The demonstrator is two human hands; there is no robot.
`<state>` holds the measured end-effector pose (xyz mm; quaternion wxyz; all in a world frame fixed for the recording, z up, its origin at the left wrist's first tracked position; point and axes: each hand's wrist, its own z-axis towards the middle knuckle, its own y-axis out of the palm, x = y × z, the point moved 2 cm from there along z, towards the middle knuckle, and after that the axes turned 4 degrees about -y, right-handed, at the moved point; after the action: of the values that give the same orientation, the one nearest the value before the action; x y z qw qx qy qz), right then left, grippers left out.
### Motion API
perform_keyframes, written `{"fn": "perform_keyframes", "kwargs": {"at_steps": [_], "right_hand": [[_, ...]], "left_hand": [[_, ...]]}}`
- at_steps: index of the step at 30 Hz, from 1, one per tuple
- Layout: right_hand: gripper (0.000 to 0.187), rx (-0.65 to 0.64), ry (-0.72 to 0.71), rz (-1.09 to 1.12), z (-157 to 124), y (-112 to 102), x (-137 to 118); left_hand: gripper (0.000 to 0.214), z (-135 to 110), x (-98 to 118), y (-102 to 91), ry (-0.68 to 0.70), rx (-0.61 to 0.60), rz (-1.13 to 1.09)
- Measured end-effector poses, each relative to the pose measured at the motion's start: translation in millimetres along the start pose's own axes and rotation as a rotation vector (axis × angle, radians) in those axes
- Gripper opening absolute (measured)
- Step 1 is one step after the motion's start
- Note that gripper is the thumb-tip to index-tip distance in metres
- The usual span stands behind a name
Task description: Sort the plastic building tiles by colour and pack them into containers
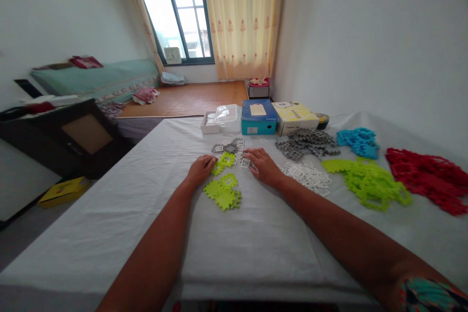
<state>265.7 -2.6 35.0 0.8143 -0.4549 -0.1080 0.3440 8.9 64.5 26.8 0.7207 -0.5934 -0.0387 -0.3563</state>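
Pale walls (365, 34) and a patterned curtain (241, 24) close off the room behind the blue box (259, 125), which stands on a cloth-draped desk (109, 214). Creases run through the cloth left of the blue box; a forearm catching it could drag everything laid on top.

Right of the blue box and nearer the person lie the red pile (427, 178), furthest out, then the lime pile (376, 185); the grey pile (307, 144) is closer in. All look loosely heaped, so a nudge could mix the colours. The white heap (305, 177), in front and right of the blue box, sits just beside the right forearm (318, 207); a careless sweep might scatter it.

In front of the blue box, the right hand (265, 166) has its fingers slightly spread, fingertips down; whether it grips anything, I cannot tell. Further left of the blue box, the left hand (201, 170) keeps its fingers close together beside the upper lime pieces (224, 162); a pinch cannot be made out. Nearer the person, the lime cluster (223, 194) overlaps itself, so one pull might shift several pieces. Left of the blue box's front, thin white frames (244, 162) could easily be flicked away or overlooked against pale cloth.
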Motion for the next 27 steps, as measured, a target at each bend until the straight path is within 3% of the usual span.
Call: {"fn": "perform_keyframes", "kwargs": {"at_steps": [3,7,14,18,22,25,27], "right_hand": [[0.051,-0.005,-0.105,-0.133,1.5,-8.2,-5.9],[0.046,-0.079,-0.171,-0.241,1.3,-13.8,-9.0],[0.039,-0.094,0.149,-0.237,-5.6,-16.3,18.5],[0.029,-0.033,0.331,-0.248,-10.7,-27.7,49.0],[0.030,0.049,0.459,-0.342,-15.7,-40.8,77.3],[0.036,0.100,0.492,-0.377,-15.8,-41.8,80.8],[0.038,0.063,0.418,-0.310,-11.6,-35.0,71.3]], "left_hand": [[0.044,0.1,-0.3,0.3,0.005,-0.001,0.006],[0.043,0.5,-1.7,0.8,0.003,0.002,0.004],[0.042,-0.3,-0.8,-0.2,0.016,-0.002,0.016],[0.041,-0.7,0.0,-1.0,0.025,0.002,0.028],[0.041,-0.9,0.6,-1.5,0.037,0.004,0.025],[0.041,-0.4,-0.8,-0.4,0.037,0.003,0.021],[0.041,0.0,-2.3,0.7,0.035,0.001,0.019]]}}
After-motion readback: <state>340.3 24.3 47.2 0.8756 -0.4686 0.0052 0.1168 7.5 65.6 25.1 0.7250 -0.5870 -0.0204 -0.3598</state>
